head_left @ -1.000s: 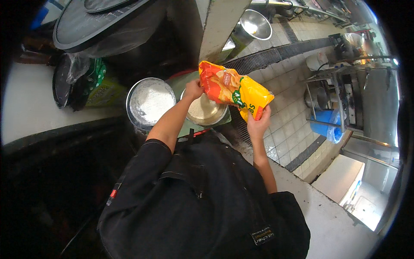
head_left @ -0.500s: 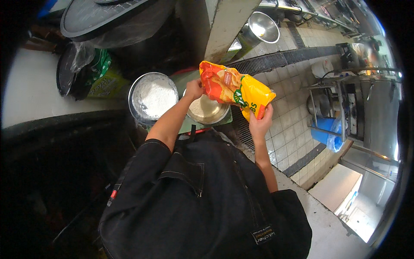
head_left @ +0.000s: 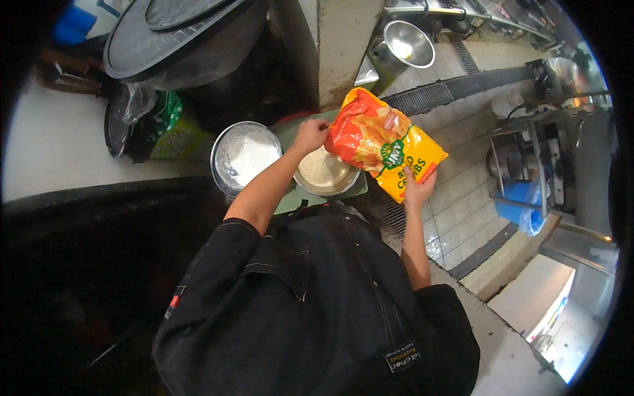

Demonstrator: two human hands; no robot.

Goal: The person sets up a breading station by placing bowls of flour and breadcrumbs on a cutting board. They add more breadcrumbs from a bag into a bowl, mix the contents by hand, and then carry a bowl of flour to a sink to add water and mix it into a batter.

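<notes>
A red and yellow plastic bag of bread crumbs (head_left: 380,132) is tilted between my two hands. My left hand (head_left: 310,136) pinches its left edge, and my right hand (head_left: 419,188) is closed on its lower right corner, thumb on the printed face. Partly under the bag stands a metal bowl (head_left: 333,193) with pale beige crumbs (head_left: 320,168) in it. To its left, beside my left forearm, sits a second metal bowl (head_left: 214,162) holding white powder (head_left: 256,155). The bag's left end is partly hidden behind my left fingers.
Both bowls stand on a green surface (head_left: 290,200). Large black lidded bins (head_left: 178,49) are at the far left, near a post (head_left: 343,53). Beyond the bag lie a tiled floor (head_left: 456,191) with drain grates, a steel bowl (head_left: 422,56) and a blue bin (head_left: 515,210).
The bag has turned so that more of its printed face shows. The whole view has shifted a little, with the bowls now farther right. Both hands keep their hold.
</notes>
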